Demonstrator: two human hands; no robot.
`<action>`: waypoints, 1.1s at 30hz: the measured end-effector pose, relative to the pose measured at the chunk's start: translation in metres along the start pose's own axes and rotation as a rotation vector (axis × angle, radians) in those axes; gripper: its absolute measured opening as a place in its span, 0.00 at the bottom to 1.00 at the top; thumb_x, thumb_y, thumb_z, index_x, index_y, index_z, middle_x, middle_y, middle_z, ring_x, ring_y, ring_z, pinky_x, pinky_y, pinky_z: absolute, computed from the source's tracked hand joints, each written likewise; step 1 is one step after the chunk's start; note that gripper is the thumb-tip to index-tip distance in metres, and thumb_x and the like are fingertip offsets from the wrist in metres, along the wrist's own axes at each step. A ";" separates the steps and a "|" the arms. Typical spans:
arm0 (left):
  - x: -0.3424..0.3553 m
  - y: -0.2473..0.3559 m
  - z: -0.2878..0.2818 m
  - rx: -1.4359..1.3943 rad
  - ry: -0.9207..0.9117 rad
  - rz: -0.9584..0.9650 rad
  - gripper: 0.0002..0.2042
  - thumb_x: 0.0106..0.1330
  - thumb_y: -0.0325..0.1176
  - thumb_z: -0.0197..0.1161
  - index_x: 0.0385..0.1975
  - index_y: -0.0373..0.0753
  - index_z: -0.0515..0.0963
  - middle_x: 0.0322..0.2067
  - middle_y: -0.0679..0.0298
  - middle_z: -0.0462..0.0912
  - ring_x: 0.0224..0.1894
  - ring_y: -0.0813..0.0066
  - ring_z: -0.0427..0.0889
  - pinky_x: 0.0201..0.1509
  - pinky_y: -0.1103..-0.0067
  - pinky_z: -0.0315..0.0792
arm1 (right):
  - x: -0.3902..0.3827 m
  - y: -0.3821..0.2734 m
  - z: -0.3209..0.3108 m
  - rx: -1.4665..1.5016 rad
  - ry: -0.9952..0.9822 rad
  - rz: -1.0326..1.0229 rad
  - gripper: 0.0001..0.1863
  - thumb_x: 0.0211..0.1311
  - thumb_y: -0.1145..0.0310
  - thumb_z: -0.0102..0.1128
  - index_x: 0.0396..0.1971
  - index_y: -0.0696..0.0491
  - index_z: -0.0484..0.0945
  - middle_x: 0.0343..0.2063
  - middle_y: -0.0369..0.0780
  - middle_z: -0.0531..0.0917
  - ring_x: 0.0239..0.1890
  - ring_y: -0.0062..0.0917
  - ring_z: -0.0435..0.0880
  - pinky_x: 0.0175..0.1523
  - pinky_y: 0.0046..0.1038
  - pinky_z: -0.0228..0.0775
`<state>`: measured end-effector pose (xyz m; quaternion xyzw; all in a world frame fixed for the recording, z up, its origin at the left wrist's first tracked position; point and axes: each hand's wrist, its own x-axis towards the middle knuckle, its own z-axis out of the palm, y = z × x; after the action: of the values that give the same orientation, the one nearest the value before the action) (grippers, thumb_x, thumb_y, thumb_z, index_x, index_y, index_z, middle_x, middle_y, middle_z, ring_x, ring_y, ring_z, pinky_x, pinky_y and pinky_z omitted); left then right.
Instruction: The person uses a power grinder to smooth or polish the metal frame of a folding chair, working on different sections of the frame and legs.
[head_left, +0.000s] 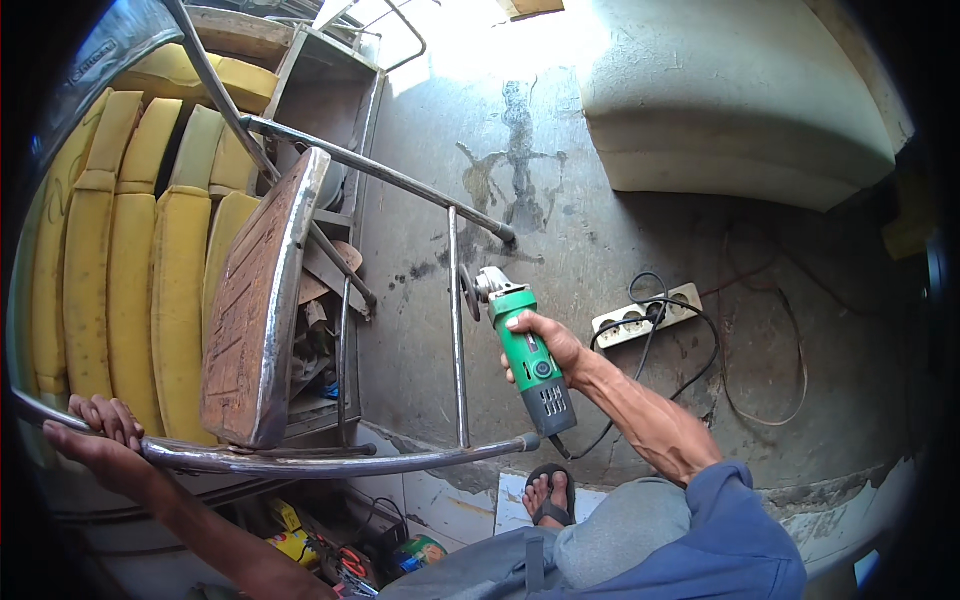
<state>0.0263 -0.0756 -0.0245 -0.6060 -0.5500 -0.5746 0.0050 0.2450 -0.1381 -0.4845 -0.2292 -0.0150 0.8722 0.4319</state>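
My left hand is wrapped round the curved steel tube of an overturned metal chair frame at the lower left. The frame's worn wooden seat board is tipped on its side. My right hand holds a green angle grinder at the centre. Its disc is beside a thin crossbar; whether it touches cannot be told. A long leg of the frame slants across the upper middle.
Worn yellow pads fill the left beside a metal shelf unit. A pale padded piece stands upper right. A power strip with tangled cords lies on the concrete floor. Scissors and other items are at the lower left; my sandalled foot is below.
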 end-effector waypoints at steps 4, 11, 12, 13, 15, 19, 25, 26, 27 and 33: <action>0.006 -0.001 0.001 -0.015 -0.017 0.004 0.28 0.82 0.64 0.37 0.26 0.47 0.58 0.16 0.74 0.53 0.14 0.85 0.49 0.17 0.83 0.48 | -0.037 0.031 0.005 0.038 -0.043 0.133 0.25 0.63 0.51 0.66 0.47 0.56 0.75 0.31 0.48 0.87 0.28 0.37 0.91 0.33 0.36 0.86; 0.005 -0.003 0.010 -0.017 -0.034 0.012 0.28 0.82 0.63 0.38 0.23 0.48 0.55 0.16 0.74 0.52 0.14 0.85 0.47 0.17 0.83 0.47 | -0.097 0.049 0.030 -0.297 0.064 0.080 0.25 0.60 0.51 0.68 0.44 0.59 0.78 0.30 0.42 0.82 0.27 0.28 0.85 0.32 0.30 0.81; 0.003 0.000 0.010 -0.013 -0.020 0.015 0.28 0.82 0.63 0.38 0.23 0.48 0.55 0.16 0.74 0.52 0.14 0.85 0.47 0.17 0.83 0.47 | -0.091 0.048 0.029 -0.373 0.092 0.029 0.25 0.59 0.51 0.68 0.43 0.58 0.79 0.29 0.41 0.82 0.28 0.26 0.84 0.33 0.30 0.79; 0.002 0.001 0.009 -0.013 -0.023 0.012 0.28 0.82 0.63 0.38 0.24 0.48 0.55 0.16 0.74 0.51 0.14 0.85 0.47 0.17 0.83 0.47 | -0.081 0.048 0.025 -0.450 0.120 -0.021 0.24 0.59 0.50 0.68 0.42 0.58 0.80 0.29 0.40 0.81 0.29 0.25 0.83 0.33 0.30 0.77; 0.001 0.004 0.007 -0.015 -0.027 0.011 0.28 0.82 0.63 0.38 0.24 0.48 0.56 0.16 0.74 0.51 0.15 0.85 0.47 0.17 0.83 0.47 | -0.062 0.037 0.023 -0.525 0.179 -0.099 0.23 0.57 0.49 0.69 0.37 0.57 0.82 0.29 0.37 0.80 0.30 0.23 0.78 0.36 0.30 0.71; -0.004 0.005 0.007 -0.046 -0.006 0.000 0.28 0.82 0.64 0.38 0.25 0.47 0.57 0.16 0.74 0.51 0.15 0.85 0.47 0.17 0.83 0.47 | -0.016 -0.017 0.017 -0.740 0.254 -0.283 0.24 0.55 0.49 0.69 0.36 0.57 0.84 0.28 0.38 0.84 0.29 0.25 0.82 0.36 0.32 0.75; -0.008 -0.012 -0.003 -0.077 -0.011 -0.029 0.29 0.81 0.66 0.39 0.26 0.46 0.59 0.15 0.74 0.52 0.14 0.85 0.49 0.16 0.84 0.45 | -0.029 -0.048 0.039 -1.135 0.383 -0.287 0.32 0.51 0.45 0.70 0.45 0.59 0.83 0.36 0.47 0.87 0.39 0.36 0.87 0.47 0.36 0.78; -0.009 -0.001 -0.008 -0.068 -0.010 -0.023 0.29 0.80 0.66 0.39 0.26 0.46 0.59 0.15 0.74 0.53 0.14 0.85 0.49 0.16 0.84 0.45 | -0.042 -0.037 0.047 -1.212 0.340 -0.276 0.35 0.50 0.44 0.71 0.49 0.59 0.82 0.39 0.50 0.88 0.43 0.39 0.88 0.51 0.38 0.78; -0.011 0.000 -0.009 -0.082 -0.019 -0.035 0.29 0.80 0.67 0.38 0.26 0.46 0.59 0.15 0.74 0.53 0.13 0.85 0.49 0.16 0.84 0.45 | -0.056 -0.024 0.044 -1.236 0.334 -0.284 0.38 0.49 0.44 0.71 0.53 0.58 0.80 0.42 0.51 0.88 0.46 0.42 0.88 0.54 0.38 0.78; -0.023 -0.006 -0.024 -0.056 0.012 -0.013 0.30 0.80 0.67 0.38 0.26 0.46 0.59 0.14 0.74 0.53 0.13 0.85 0.48 0.16 0.84 0.44 | -0.044 -0.062 0.066 -1.402 0.305 -0.198 0.39 0.48 0.44 0.71 0.55 0.58 0.80 0.44 0.52 0.87 0.47 0.43 0.88 0.54 0.39 0.78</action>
<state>0.0122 -0.1041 -0.0362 -0.5989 -0.5375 -0.5935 -0.0127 0.2872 -0.1215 -0.3945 -0.5689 -0.5310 0.5726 0.2579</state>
